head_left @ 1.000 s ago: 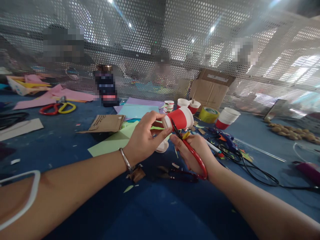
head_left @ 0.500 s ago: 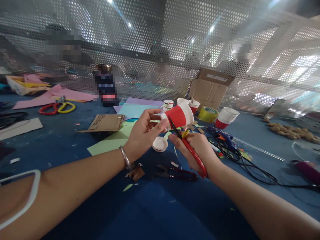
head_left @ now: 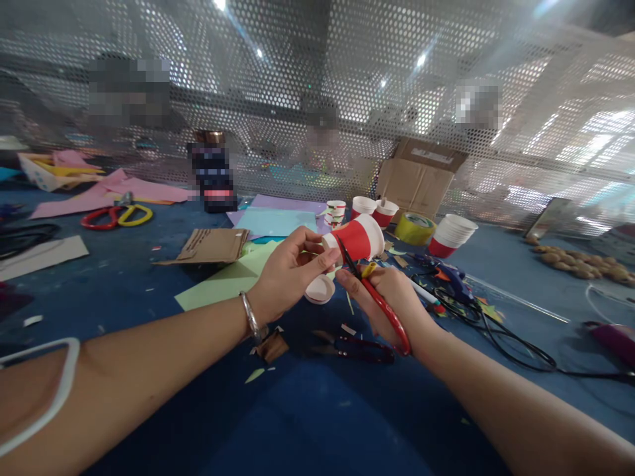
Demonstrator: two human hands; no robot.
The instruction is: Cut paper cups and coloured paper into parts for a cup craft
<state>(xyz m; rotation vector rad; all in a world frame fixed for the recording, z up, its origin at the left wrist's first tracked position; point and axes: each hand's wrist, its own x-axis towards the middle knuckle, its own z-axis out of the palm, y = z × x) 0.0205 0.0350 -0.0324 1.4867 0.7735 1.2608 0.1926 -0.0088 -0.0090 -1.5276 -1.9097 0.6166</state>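
My left hand [head_left: 292, 277] is closed on a red and white paper cup [head_left: 358, 239], which lies tilted on its side in the air. In my right hand [head_left: 391, 297] are scissors [head_left: 384, 311] with red and yellow handles, their dark blades against the cup near the left fingertips. Whether the blades are apart cannot be made out. Below the cup sits a cut-off white cup piece [head_left: 320, 289]. Dark-handled thread snips [head_left: 354, 347] lie on the blue table under my hands, beside a brown paper scrap [head_left: 272, 347].
Cardboard [head_left: 213, 244] and green paper [head_left: 213, 287] lie left of centre, other scissors [head_left: 116, 215] farther left. Behind are more paper cups [head_left: 384, 213], yellow tape [head_left: 414, 228] and a phone [head_left: 214, 175]. At right are stacked cups [head_left: 452, 235] and a glue gun [head_left: 456, 281] with a trailing cord.
The cup has turned and dropped slightly in my left hand, its wide end now lower. The scissors stay at its side with little movement. The whole view has shifted slightly.
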